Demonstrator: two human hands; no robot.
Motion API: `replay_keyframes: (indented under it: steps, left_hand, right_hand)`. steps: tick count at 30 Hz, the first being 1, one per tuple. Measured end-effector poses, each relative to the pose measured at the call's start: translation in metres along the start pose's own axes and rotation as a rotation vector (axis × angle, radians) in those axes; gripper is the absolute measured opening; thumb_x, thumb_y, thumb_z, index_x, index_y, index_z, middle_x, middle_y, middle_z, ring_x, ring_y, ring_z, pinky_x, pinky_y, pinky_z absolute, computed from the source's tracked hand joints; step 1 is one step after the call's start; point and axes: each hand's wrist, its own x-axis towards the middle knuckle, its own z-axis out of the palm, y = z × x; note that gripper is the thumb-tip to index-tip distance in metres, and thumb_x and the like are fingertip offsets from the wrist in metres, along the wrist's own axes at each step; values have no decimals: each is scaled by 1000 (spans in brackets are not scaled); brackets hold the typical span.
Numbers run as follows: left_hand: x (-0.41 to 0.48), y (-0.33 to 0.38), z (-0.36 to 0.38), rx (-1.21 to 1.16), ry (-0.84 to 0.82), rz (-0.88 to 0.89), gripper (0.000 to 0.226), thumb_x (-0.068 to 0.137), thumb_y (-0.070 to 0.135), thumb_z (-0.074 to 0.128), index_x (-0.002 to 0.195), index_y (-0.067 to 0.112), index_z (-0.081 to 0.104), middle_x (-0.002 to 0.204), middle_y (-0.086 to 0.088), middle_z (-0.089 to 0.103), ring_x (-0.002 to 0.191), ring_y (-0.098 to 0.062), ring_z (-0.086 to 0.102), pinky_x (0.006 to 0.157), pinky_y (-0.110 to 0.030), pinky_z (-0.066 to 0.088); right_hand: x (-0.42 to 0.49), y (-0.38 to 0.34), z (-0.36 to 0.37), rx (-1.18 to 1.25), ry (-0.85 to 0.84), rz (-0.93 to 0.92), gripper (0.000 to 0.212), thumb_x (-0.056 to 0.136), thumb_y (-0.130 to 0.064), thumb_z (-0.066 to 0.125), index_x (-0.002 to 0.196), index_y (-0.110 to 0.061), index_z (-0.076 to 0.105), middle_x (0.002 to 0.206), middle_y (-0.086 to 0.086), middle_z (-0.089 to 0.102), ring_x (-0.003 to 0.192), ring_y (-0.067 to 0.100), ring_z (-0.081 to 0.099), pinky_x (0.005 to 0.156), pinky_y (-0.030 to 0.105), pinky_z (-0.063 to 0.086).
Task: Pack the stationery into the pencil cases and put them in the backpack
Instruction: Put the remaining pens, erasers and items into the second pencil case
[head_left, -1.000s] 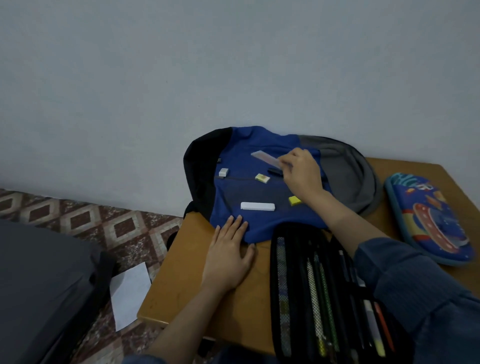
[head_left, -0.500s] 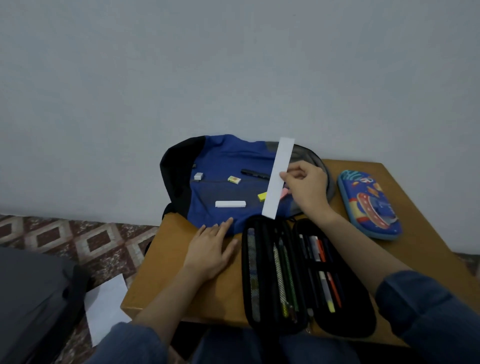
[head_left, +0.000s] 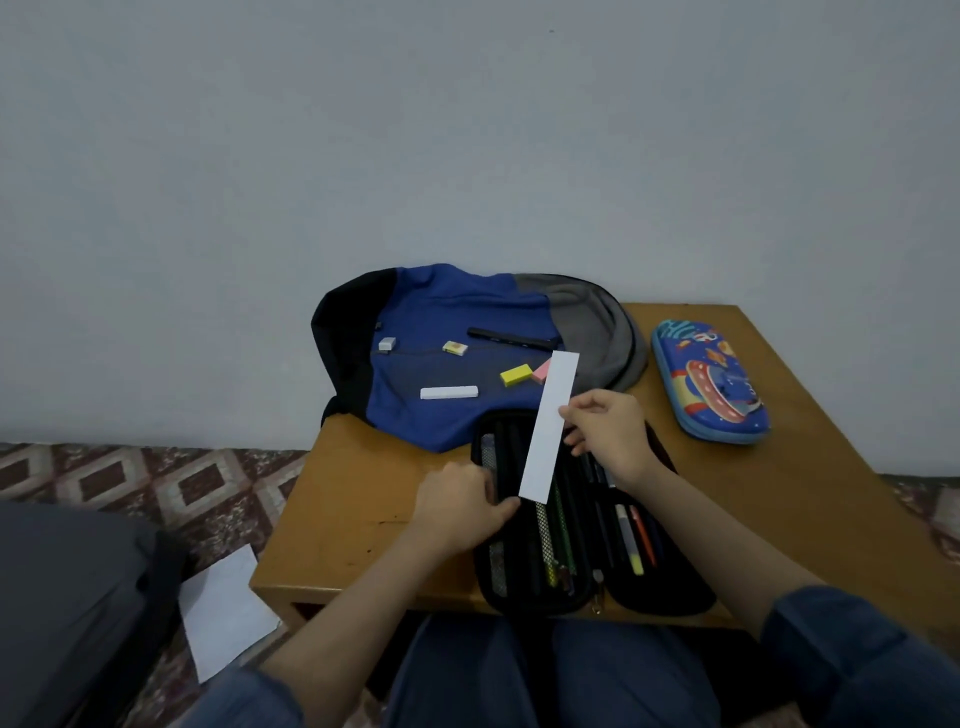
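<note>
Long flat white plastic ruler (head_left: 549, 426), pinched at its right edge between thumb and fingers (head_left: 575, 442) of the right hand (head_left: 613, 431). Held tilted just above the left half of an open black fabric pencil case (head_left: 670, 587), lined up with the pens and pencils inside, probably to slide in lengthwise beside them.

Left hand (head_left: 462, 506) at the case's left edge, close to the ruler's lower end, likely steadying the case. Fingers hidden behind the hand's back; impossible to tell whether grasping.

Case spread flat at the front of a brown wooden desk (head_left: 353, 519). Behind it, touching, a blue, black and grey fabric backpack (head_left: 457, 312), lying flat and serving as a tray for loose pieces not yet packed:
- white bar-shaped eraser (head_left: 449, 392)
- yellow block eraser (head_left: 516, 375)
- pink eraser (head_left: 542, 370)
- black pen (head_left: 511, 339)

Well apart on the right, a closed blue hard-shell pencil case with a space print (head_left: 709, 382).
</note>
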Motion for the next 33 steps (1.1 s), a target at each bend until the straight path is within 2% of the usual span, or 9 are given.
replay_keyframes:
  steps: [2,6,10,14,18,21,25,29,33]
  left_hand:
    - [-3,4,0,35,0,-17,39,82,54,56,70,18,50,81,-3,63,77,-20,61,59,-26,41]
    - [-6,11,2,88,-4,-54,38,82,53,57,81,16,55,91,-4,64,83,-23,61,64,-29,44]
    - [-7,15,6,97,-11,-75,37,83,47,55,92,11,59,99,-6,61,92,-25,60,68,-30,44]
    - [-6,14,6,58,-12,-99,36,86,42,52,90,7,60,100,-9,61,91,-26,60,66,-30,42]
    - [-6,15,7,98,-11,-91,41,86,50,53,94,11,60,101,-6,60,92,-24,60,69,-31,46]
    - [-4,16,7,105,-24,-119,42,84,50,56,95,11,60,102,-6,60,92,-24,60,70,-31,46]
    - [-1,19,6,125,-28,-150,44,81,55,56,85,11,59,93,-5,62,84,-23,61,65,-29,45]
    - [-2,25,1,117,-8,-180,38,84,51,55,75,15,52,78,-1,56,67,-15,53,57,-26,40]
    - [-5,25,-2,125,-7,-154,40,81,50,60,96,14,55,96,-3,62,86,-19,60,63,-27,42]
  right_hand:
    - [-2,-1,-1,24,-21,46,17,91,-5,56,74,-6,56,76,16,61,43,11,51,37,19,39]
    - [-6,1,-3,74,-162,156,12,97,-8,44,86,-3,48,78,15,55,34,7,46,34,20,28]
    - [-11,2,-4,225,-225,194,7,96,-9,48,92,-5,51,72,10,53,48,12,52,44,21,41]
    - [-15,4,-3,99,-224,136,12,92,-13,57,95,-1,56,67,6,52,52,11,45,44,17,39]
    - [-15,3,0,62,-211,151,18,97,-11,45,85,-5,56,73,7,61,53,12,47,42,16,40]
    - [-15,1,-2,45,-239,181,19,98,-10,39,87,-7,55,77,8,65,58,15,55,44,17,43]
    - [-17,6,-7,-6,-293,192,16,96,-6,43,92,-1,57,76,10,64,55,15,58,45,19,47]
    - [-17,11,-9,-42,-318,190,11,93,-5,52,85,-3,59,75,10,63,52,15,57,45,19,47]
    - [-18,16,-7,-49,-224,162,10,87,-6,61,79,-4,57,75,9,66,49,15,54,42,20,42]
